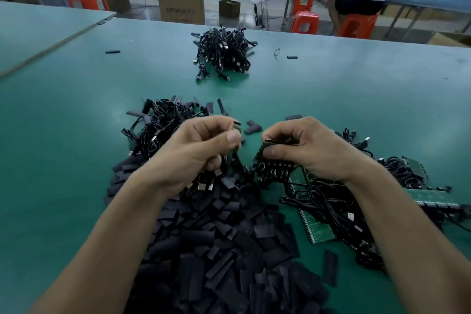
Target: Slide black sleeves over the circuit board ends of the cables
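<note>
Flat black sleeves (224, 250) lie in a loose heap nearest the camera. To its right, black cables (331, 201) tangle with green circuit boards (318, 233). The right hand (313, 150) pinches a few boards. The left hand (193, 153) grips several cables, perhaps a sleeve too.

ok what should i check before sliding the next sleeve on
1. Right hand grips the circuit board: ok.
2. Left hand holds a sleeve: cannot tell; it grips cables.
3. Hands brought together at the board end: not ok, they are apart.
4. Black sleeve pile close by: ok.
5. Board end free of tangled wires: cannot tell.
</note>
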The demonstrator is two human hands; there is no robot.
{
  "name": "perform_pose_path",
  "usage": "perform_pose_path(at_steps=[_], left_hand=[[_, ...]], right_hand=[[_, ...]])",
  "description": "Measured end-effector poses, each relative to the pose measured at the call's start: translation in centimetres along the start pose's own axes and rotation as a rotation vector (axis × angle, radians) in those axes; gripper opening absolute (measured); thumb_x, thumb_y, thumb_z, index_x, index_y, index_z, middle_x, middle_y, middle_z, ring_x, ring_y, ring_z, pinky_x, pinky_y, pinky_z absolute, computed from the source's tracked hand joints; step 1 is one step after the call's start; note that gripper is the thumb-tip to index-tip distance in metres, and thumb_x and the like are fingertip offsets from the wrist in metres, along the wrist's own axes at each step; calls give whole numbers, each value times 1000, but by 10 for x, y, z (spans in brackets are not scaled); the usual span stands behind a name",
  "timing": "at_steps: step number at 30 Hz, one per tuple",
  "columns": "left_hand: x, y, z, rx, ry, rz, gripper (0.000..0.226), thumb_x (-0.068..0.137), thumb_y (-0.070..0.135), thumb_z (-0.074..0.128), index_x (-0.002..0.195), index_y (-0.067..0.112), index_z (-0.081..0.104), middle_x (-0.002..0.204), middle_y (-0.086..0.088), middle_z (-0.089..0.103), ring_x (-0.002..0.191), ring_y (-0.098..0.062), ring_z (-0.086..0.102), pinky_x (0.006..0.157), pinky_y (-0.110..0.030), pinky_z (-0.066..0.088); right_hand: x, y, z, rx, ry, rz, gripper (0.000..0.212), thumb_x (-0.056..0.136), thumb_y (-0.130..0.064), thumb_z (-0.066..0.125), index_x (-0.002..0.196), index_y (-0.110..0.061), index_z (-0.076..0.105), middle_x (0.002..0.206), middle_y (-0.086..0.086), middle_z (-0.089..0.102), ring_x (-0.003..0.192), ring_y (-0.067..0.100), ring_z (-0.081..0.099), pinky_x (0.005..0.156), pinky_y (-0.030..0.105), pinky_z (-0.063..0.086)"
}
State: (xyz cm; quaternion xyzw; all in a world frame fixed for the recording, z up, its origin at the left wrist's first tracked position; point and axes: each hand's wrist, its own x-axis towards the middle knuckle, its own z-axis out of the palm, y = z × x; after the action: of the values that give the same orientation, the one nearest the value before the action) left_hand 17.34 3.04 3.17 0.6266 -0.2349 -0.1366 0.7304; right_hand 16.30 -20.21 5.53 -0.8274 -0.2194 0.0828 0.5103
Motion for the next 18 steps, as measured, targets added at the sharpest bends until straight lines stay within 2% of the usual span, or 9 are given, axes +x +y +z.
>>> perform_pose_path(at_steps=[2, 4, 8, 9, 13, 18], left_hand=[[0, 5, -5, -97, 43, 36, 20, 73, 38, 86, 76, 26, 71, 78, 1, 58, 59, -1, 47, 55, -15, 44], [0, 6, -7, -191, 122, 77, 26, 68, 43, 88, 81, 27, 72, 83, 4, 66, 70, -4, 57, 66, -20, 51], [3, 4, -1, -343, 201, 163, 2, 89, 29, 66, 88, 30, 67, 96, 1, 73, 95, -18, 68, 90, -40, 57], [4, 4, 1, -377, 221, 180, 6, 92, 27, 60, 89, 30, 65, 97, 0, 73, 98, -21, 69, 92, -45, 56], [6, 3, 3, -430, 384, 246, 12, 103, 19, 48, 94, 25, 53, 88, 0, 70, 95, -22, 68, 89, -46, 56], [8, 2, 0, -416, 665, 240, 14, 106, 18, 47, 93, 24, 49, 84, -1, 69, 82, -20, 68, 74, -37, 59]], right_hand=[[0, 3, -3, -48, 164, 11, 4, 85, -24, 74, 85, -27, 71, 78, -5, 71, 73, 2, 62, 74, 16, 50], [3, 6, -3, -119, 402, 35, 12, 87, -20, 76, 82, -30, 70, 76, -4, 71, 68, 1, 62, 70, 16, 51], [8, 4, -7, -279, 819, 110, 26, 85, -24, 79, 71, -38, 62, 63, -20, 64, 61, -9, 61, 62, 8, 46], [9, 2, -7, -328, 882, 128, 26, 86, -26, 78, 70, -38, 60, 66, -22, 62, 64, -8, 61, 62, 9, 45], [11, 0, -5, -487, 942, 193, 11, 91, -30, 72, 85, -29, 63, 72, -16, 59, 73, 11, 62, 69, 28, 47], [11, 1, 0, -495, 803, 206, 9, 91, -28, 71, 87, -28, 63, 81, -7, 66, 80, 16, 63, 74, 29, 47]])
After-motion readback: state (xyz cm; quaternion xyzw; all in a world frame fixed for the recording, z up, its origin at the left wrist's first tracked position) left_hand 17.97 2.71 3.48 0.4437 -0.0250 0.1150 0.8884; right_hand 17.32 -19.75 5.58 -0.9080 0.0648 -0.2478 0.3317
